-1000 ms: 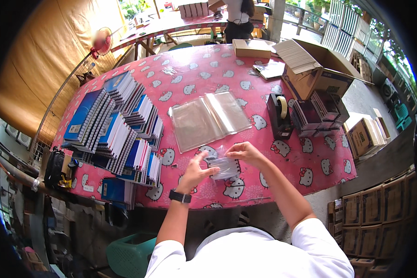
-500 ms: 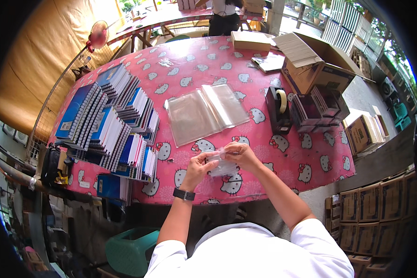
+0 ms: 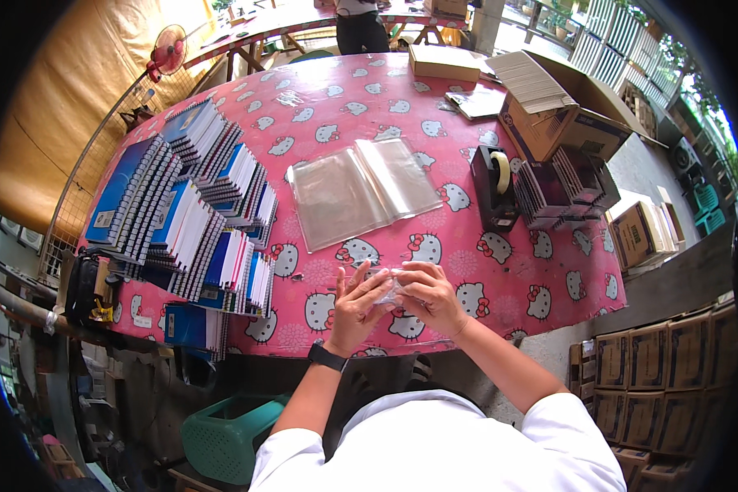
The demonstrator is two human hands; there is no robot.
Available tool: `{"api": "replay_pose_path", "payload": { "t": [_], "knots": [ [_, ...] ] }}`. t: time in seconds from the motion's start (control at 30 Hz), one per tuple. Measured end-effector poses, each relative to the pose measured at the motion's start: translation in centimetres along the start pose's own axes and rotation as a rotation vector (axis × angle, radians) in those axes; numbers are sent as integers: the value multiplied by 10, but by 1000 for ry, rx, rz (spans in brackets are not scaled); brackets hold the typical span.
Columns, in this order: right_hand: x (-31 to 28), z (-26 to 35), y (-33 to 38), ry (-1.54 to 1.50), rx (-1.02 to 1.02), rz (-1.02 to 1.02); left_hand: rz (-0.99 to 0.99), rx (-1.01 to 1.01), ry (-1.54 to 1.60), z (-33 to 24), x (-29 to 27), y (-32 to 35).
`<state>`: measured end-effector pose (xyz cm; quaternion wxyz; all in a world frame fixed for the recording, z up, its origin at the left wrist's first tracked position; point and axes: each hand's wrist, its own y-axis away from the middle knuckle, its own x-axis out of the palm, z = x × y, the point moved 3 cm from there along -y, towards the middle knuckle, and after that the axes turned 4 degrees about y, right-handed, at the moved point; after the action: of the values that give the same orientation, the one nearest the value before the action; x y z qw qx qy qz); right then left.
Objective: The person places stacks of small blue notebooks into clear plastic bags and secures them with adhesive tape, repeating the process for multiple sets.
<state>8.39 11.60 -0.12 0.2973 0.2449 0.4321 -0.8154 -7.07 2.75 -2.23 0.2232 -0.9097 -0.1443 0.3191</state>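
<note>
Near the table's front edge, both my hands are at a small crumpled piece of clear plastic. My right hand pinches it with bent fingers. My left hand, with a dark watch on its wrist, has the plastic between thumb and forefingers; its outer fingers are stretched and apart. The fingers partly hide the plastic, so its full shape cannot be made out. Just beyond my hands, a stack of clear plastic sleeves lies flat on the pink patterned table.
Stacks of blue spiral notebooks stand at left. A black tape dispenser, dark boxed packs and an open carton are at right. A green stool sits below the table; another person stands at the far side.
My left hand's fingers have straightened and spread, and the plastic looks more bunched between my hands. The far person has shifted left in the view, which has itself moved slightly.
</note>
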Motion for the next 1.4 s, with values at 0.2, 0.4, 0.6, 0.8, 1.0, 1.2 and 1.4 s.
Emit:
{"api": "replay_pose_path", "payload": {
  "t": [0.2,0.4,0.6,0.8,1.0,1.2,1.4],
  "knots": [
    [3,13,-9,18,188,-77,-8,-174,116,-7,-5,-2],
    [10,15,-10,-263,581,-159,-58,-250,230,2,-4,-10],
    [12,5,-9,-403,754,-12,-53,-264,165,1,5,-17],
    [3,10,-7,-464,811,11,-134,-302,224,5,9,-7],
    [5,24,-7,-91,502,-66,-217,-316,322,1,17,-8],
    [10,28,-13,-106,542,-105,-260,-308,261,-2,15,-7],
    [14,22,-9,-112,570,-96,-204,-327,196,5,11,-7]
  ]
}}
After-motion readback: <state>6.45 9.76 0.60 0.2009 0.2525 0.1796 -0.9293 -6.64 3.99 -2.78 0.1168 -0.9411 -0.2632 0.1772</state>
